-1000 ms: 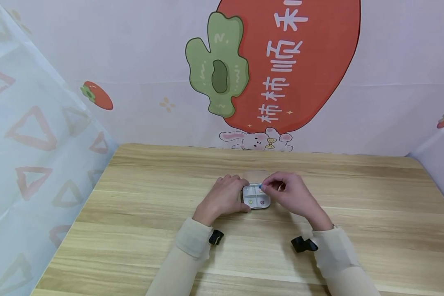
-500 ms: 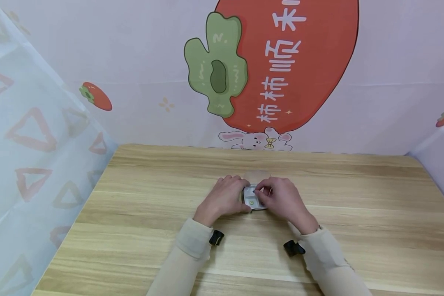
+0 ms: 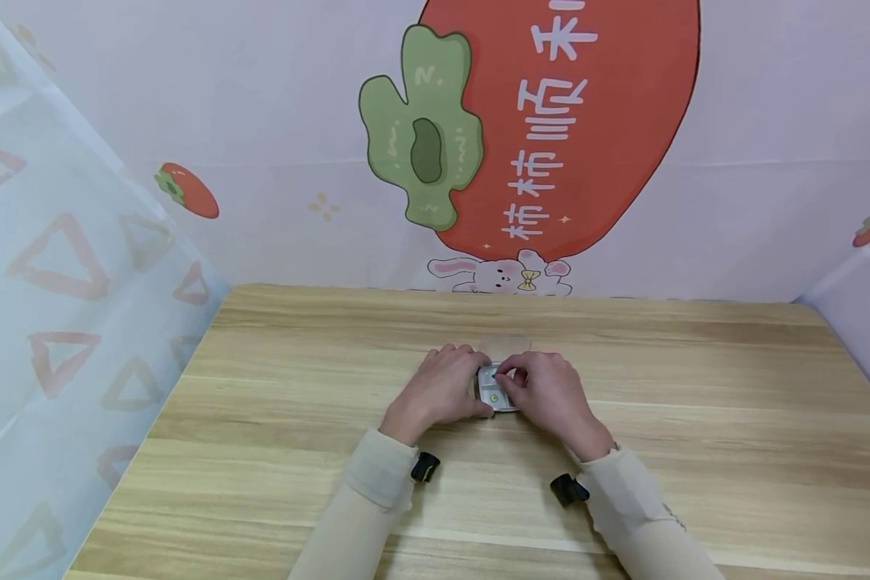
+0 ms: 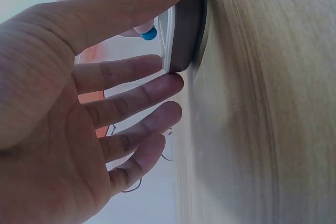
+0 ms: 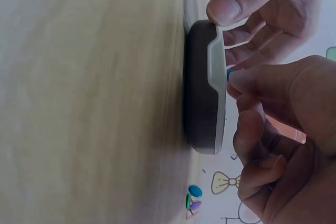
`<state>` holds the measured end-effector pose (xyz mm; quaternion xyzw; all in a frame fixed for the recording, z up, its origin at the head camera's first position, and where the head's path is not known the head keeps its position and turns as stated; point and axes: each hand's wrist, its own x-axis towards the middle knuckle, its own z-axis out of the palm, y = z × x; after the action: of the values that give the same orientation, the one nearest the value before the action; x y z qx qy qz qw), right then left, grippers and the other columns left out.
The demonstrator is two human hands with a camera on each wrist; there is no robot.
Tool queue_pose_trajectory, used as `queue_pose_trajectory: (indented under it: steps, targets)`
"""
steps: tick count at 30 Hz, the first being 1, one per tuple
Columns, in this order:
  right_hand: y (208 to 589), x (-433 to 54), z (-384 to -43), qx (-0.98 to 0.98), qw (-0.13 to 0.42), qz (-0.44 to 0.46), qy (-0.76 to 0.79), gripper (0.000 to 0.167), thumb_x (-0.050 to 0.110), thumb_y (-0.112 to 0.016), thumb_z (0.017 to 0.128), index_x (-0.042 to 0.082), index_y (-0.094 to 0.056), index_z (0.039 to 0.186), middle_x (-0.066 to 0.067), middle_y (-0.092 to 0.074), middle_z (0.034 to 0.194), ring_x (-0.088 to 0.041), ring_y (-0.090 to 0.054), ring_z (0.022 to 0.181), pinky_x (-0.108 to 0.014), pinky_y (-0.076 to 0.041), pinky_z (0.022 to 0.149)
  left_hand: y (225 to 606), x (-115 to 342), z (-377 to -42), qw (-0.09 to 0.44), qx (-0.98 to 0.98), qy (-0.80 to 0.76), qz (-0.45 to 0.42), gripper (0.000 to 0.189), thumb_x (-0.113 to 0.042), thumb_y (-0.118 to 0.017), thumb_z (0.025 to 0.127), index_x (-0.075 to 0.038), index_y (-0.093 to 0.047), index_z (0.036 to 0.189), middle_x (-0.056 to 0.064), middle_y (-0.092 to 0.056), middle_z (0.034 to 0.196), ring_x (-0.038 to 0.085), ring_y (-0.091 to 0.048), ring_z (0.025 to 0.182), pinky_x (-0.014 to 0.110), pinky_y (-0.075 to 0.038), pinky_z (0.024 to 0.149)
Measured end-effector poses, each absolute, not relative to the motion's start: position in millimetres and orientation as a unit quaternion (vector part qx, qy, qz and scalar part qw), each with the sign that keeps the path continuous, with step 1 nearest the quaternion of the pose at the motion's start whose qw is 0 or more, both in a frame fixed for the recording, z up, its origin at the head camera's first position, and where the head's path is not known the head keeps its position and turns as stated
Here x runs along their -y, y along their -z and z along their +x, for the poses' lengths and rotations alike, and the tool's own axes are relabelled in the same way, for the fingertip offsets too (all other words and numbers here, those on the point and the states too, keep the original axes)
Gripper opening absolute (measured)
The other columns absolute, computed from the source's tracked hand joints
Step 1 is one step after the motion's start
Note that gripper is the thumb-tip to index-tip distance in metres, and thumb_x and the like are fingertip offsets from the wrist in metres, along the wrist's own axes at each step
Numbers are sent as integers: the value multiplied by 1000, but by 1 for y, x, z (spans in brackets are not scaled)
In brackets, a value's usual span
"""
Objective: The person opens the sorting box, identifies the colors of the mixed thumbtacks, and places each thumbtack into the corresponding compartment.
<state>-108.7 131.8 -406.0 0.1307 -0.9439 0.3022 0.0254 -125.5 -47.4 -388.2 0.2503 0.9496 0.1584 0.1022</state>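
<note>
A small pill box with a white divided inside and dark sides lies on the table, its clear lid folded back. My left hand holds it from the left, thumb at the near edge and forefinger at the far edge. My right hand is over the box's right part and pinches a blue thumbtack between thumb and forefinger, low over a far compartment. In the near left compartment sits a yellow thumbtack. The right-hand compartments are hidden under my right hand in the head view.
In the right wrist view, several coloured thumbtacks lie past the box on the wood-grain table. A printed cloth hangs behind the table's back edge, and more cloth covers the left side.
My right hand has moved left and slightly nearer with the blue thumbtack, from the far right compartment toward the far left one. My left hand keeps its hold on the box.
</note>
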Motion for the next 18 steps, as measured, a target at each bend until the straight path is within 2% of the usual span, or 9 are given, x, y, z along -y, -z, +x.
queue_pose_trajectory:
  steps: [18]
  targets:
    - [409,-129,-109,948,25,109,-299,7,15,-78,90,11,-79,95,4,-54,62,-14,-48,57,-30,-36,52,388,46,-124,110,-950,-159,247,65,-44,-88,77,-15,-67,131,2,-65,118,23,-54,103,41,-42,93]
